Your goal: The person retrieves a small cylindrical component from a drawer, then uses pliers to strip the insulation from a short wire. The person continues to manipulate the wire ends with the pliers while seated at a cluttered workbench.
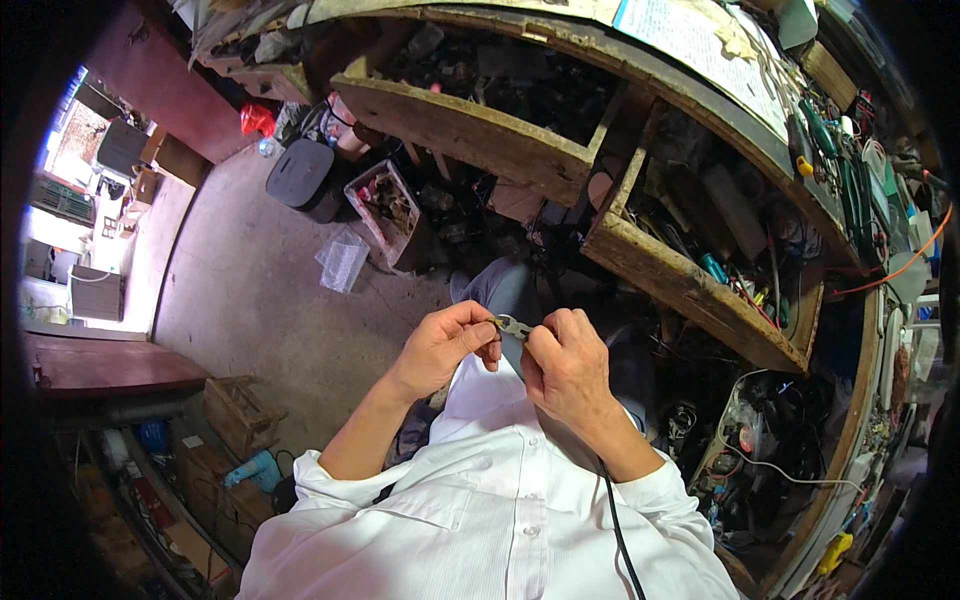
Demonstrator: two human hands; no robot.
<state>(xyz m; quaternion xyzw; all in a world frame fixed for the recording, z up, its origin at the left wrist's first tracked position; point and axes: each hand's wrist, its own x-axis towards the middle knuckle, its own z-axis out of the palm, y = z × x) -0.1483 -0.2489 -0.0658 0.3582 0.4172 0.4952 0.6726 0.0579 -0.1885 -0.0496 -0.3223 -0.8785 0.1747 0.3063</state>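
Observation:
Small metal pliers (514, 327) are gripped in my right hand (572, 365), its fingers curled round the handle. My left hand (442, 350) pinches a small yellowish piece (496, 322) at the jaws of the pliers; what it is exactly is too small to tell. Both hands are close together in front of my white shirt (500, 520), above my lap. A black cable (612, 510) hangs down over the shirt from below my right hand; where its upper end goes is hidden.
A cluttered wooden workbench (540, 30) has two open drawers (450, 115) of tools and parts. Below stand a box of scraps (385, 215) and a dark bin (300, 175). A clear plastic sheet (343, 258) lies on the floor. A wooden stool (240, 410) and teal power tool (250, 470) are lower left.

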